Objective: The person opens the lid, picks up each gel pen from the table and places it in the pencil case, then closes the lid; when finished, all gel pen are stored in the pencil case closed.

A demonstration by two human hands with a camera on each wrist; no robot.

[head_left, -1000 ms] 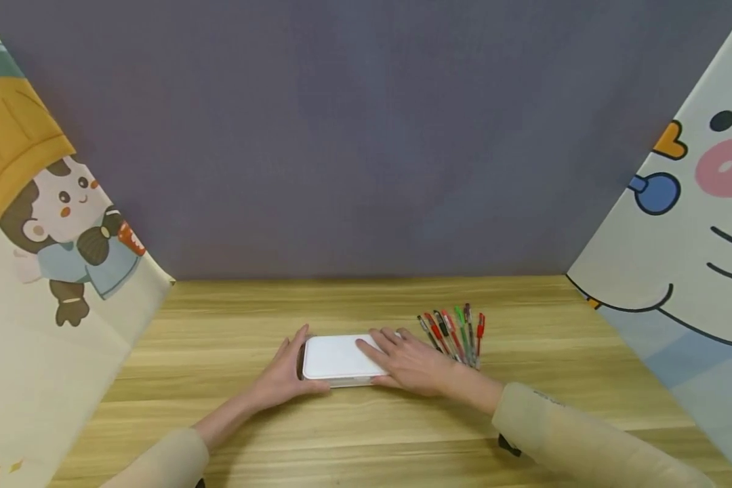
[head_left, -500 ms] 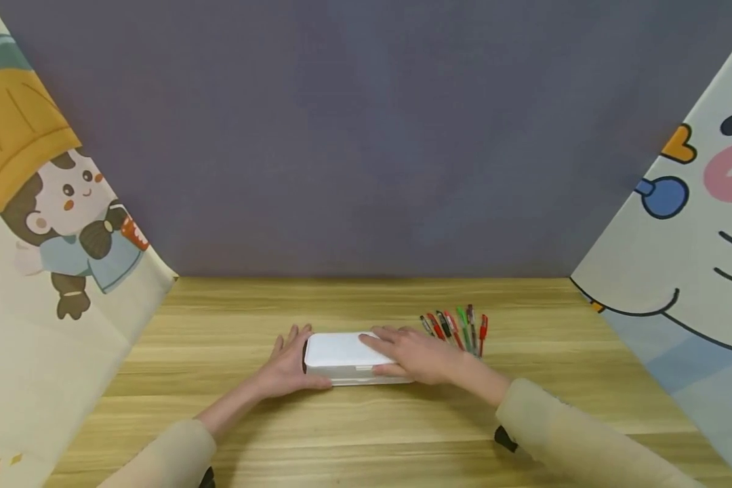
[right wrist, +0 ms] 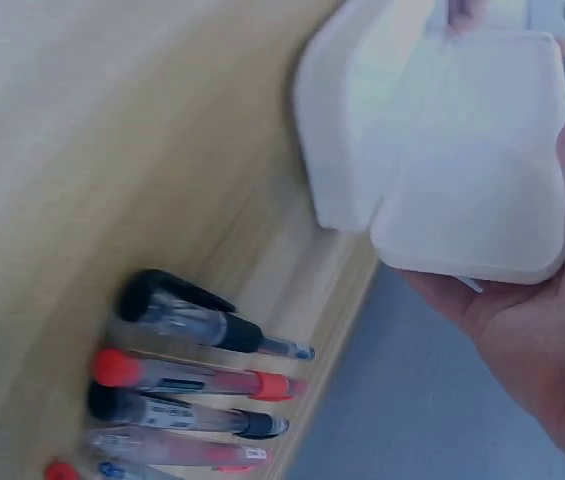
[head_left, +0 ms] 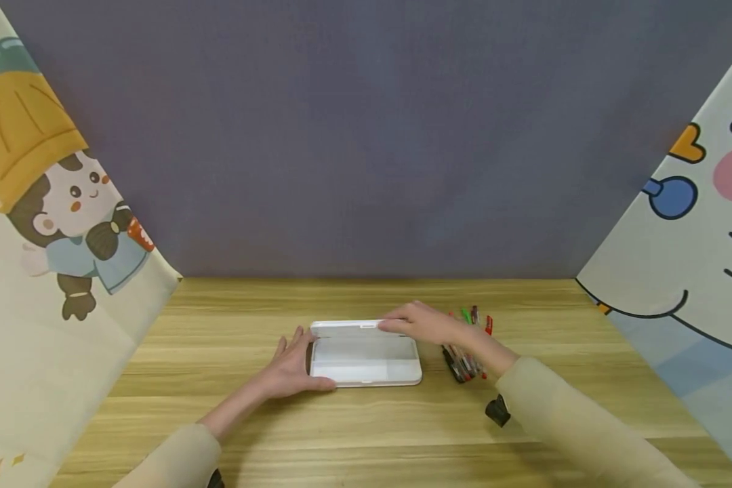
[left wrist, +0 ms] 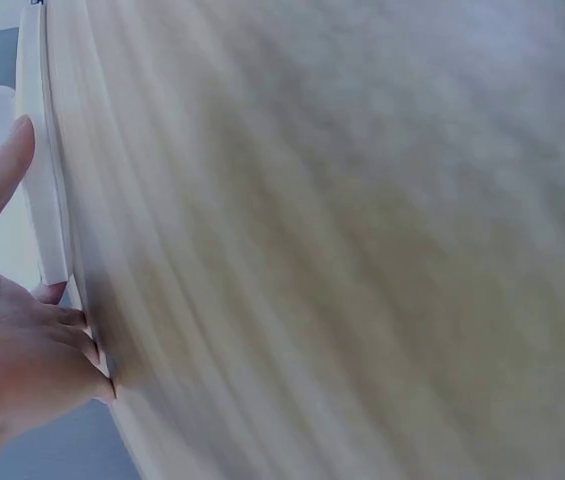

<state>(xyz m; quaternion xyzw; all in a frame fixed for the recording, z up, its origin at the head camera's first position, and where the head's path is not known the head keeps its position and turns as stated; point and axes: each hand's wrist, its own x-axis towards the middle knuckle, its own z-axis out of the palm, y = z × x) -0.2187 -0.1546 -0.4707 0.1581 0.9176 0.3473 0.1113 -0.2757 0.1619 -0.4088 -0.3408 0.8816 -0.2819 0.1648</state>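
Note:
A white pencil case [head_left: 366, 371] lies on the wooden table, its hinged lid [head_left: 341, 330] raised and tilted back so the pale inside shows. My left hand [head_left: 288, 371] grips the case's left end, thumb along the front edge and fingers behind. In the left wrist view that thumb rests over the case's front wall [left wrist: 47, 200]. My right hand [head_left: 425, 324] holds the lid near its right end. From the right wrist view, the thumb presses the lid's rim and the other fingers of the right hand [right wrist: 537, 345] lie behind it, partly hidden. No pens show inside the case.
Several pens [head_left: 463, 362] with black, red and green caps lie right of the case, partly under my right forearm. Behind the table stands a grey fabric wall [head_left: 366, 169]. Printed cartoon panels flank it on the left [head_left: 91, 203] and right [head_left: 695, 271].
My right hand has lifted the lid up and backward from closed, uncovering the inside of the case. My left hand has stayed at the left end.

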